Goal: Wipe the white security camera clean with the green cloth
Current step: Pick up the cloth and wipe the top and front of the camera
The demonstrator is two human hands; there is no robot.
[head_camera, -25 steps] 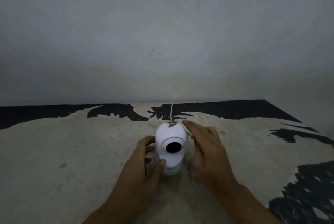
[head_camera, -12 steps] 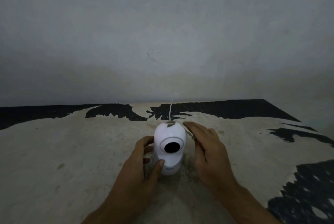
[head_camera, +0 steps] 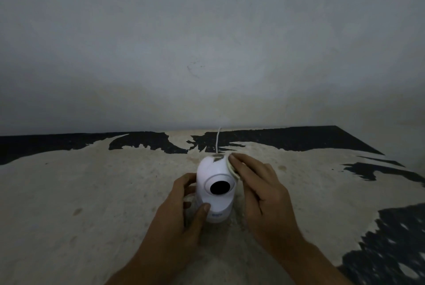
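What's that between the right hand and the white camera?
A thin pale cloth, pressed by the right hand against the upper right side of the white camera. Only its edge shows in the head view; its colour is hard to tell.

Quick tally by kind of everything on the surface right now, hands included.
Hands: 2 (left hand, right hand)
Camera: 1
Cloth: 1, only an edge shows under the right fingers
Cable: 1
Total: 5

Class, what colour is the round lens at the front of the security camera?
Black lens, set in the white security camera; head view.
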